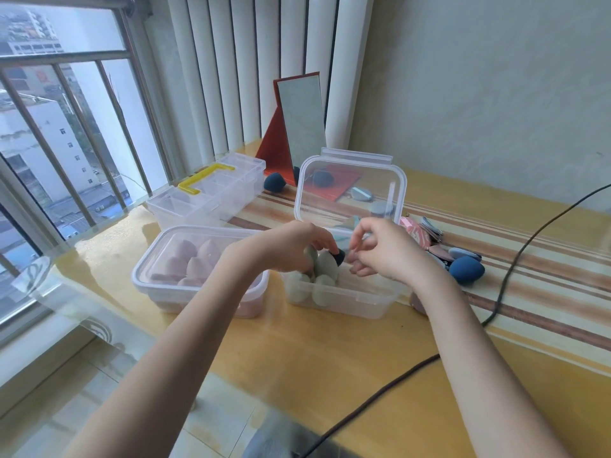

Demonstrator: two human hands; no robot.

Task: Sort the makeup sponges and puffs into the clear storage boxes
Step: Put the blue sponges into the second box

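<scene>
An open clear box (337, 300) sits mid-table with its lid (350, 190) standing up, and it holds several pale green sponges (325, 266). My left hand (291, 247) reaches over this box and pinches a dark blue sponge (340, 256) at its fingertips. Just to the right, my right hand (383, 249) hovers above the same box with fingers curled and nothing clearly in them. To the left is a closed clear box (155, 272) with several pink sponges (195, 262). Another dark blue sponge (466, 269) lies to the right, beside a pile of flat puffs (429, 233).
A clear divided case (211, 196) with a yellow handle stands behind the boxes. A red-framed mirror (301, 127) leans at the back with a blue sponge (274, 182) at its foot. A black cable (509, 282) crosses the table at right. The window is on the left.
</scene>
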